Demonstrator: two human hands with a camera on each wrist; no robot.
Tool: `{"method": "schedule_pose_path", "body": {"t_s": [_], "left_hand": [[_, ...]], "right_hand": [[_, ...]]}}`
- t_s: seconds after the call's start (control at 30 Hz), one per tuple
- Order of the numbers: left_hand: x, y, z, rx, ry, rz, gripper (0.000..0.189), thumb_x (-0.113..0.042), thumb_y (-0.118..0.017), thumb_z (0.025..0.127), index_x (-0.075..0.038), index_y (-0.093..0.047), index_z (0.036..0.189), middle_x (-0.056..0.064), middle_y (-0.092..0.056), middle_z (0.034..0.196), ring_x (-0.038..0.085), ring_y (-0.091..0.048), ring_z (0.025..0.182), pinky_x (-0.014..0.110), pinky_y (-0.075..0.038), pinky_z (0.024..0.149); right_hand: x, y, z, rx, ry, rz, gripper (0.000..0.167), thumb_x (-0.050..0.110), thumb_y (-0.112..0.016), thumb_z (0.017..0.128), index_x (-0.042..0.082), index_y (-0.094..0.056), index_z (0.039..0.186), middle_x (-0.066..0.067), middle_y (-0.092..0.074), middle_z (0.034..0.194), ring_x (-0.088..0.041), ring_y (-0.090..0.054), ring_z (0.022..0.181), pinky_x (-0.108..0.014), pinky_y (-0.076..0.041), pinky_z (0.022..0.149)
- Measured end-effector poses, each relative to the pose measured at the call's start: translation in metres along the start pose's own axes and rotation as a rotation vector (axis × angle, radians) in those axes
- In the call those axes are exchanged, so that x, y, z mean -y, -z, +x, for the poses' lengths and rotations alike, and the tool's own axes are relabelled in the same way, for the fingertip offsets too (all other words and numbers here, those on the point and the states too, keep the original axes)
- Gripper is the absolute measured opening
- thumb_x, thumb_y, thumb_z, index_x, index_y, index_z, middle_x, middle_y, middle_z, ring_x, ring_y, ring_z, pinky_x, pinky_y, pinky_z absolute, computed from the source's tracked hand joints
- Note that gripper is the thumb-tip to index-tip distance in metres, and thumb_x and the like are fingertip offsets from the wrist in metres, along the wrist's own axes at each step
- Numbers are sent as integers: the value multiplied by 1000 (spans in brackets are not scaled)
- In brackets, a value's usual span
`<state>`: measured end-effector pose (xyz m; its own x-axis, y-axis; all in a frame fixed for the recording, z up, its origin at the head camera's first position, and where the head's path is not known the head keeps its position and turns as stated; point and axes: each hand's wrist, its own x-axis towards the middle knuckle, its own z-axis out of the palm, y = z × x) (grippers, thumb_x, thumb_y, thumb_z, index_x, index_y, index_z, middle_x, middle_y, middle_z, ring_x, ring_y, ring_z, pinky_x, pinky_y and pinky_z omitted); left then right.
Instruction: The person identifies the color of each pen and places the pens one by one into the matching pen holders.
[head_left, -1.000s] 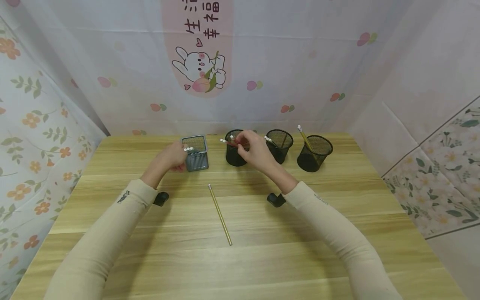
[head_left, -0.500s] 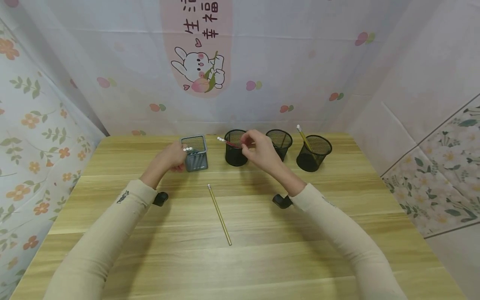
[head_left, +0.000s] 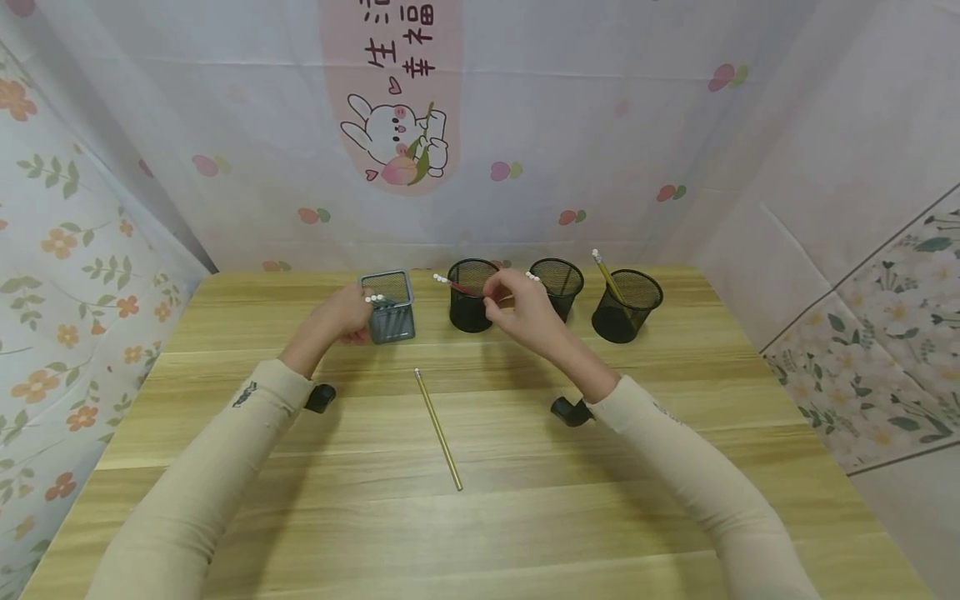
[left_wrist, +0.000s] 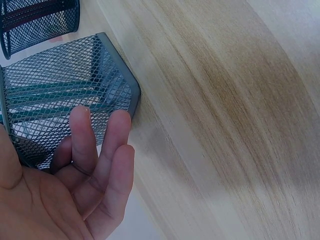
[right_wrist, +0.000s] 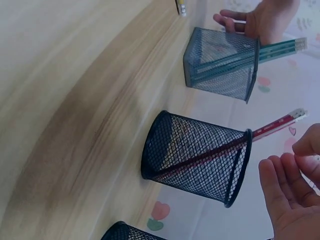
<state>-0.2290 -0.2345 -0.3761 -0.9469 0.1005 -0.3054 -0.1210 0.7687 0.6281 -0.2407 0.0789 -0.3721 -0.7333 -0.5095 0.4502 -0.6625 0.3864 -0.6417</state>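
My left hand [head_left: 341, 315] holds a square grey mesh pencil holder [head_left: 394, 327] at its near left side, thumb by the rim and index finger bent against the mesh. The other fingers stick out loosely. Several green pencils [right_wrist: 280, 50] with white erasers lean inside it. To its right, a round black mesh pencil cup [head_left: 470, 317] bears red pencils [right_wrist: 275, 127] slanting left over the rim. Just beside that cup's right edge hovers my right hand [head_left: 531, 315], fingers relaxed and bent, nothing between them.
One yellow pencil [head_left: 438, 429] lies on the wooden table [head_left: 585, 517]. Behind my right hand is another round black cup [head_left: 568, 307] with white-tipped pencils [head_left: 533, 277]. A tilted-looking black cup [head_left: 617, 325] at far right holds a yellow pencil [head_left: 606, 271]. A printed curtain [head_left: 600, 133] hangs behind.
My right hand has let go of the red pencils, which now lean against the cup's left rim, and has drawn back to the right. My left hand stays in place.
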Motion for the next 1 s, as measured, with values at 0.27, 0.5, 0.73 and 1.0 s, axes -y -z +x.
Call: {"method": "schedule_pose_path", "body": {"t_s": [0.27,0.5,0.73,1.0], "left_hand": [[-2,0,-2,-1,2,-5,22,-4,-27,104,-7,-39,87,19,-62,72,28,-65,62,42,-58,61],[-2,0,-1,-4,-4,5,26,-7,-24,106,-4,-44,89,19,-63,72,26,-65,62,42,-58,60],[-1,-1,1,-8,8,16,34,-12,-24,108,5,-52,102,20,-65,73,28,-66,63,40,-57,59],[0,0,2,-3,6,13,27,-6,-24,105,-2,-49,95,20,-65,72,30,-67,64,39,-56,57]], "right_hand": [[3,-6,-6,58,-17,5,8,-3,-67,93,3,-64,98,-6,-64,95,-17,-67,86,-29,-57,75],[7,-17,-10,139,-25,-7,8,-2,-69,93,2,-63,97,-8,-64,94,-18,-65,83,-30,-56,72],[10,-29,-12,174,-24,-11,9,-2,-70,92,3,-63,96,-5,-65,92,-14,-65,80,-27,-55,71],[13,-42,-14,264,-57,-20,10,0,-70,92,3,-62,96,-4,-63,91,-14,-63,80,-25,-53,72]]}}
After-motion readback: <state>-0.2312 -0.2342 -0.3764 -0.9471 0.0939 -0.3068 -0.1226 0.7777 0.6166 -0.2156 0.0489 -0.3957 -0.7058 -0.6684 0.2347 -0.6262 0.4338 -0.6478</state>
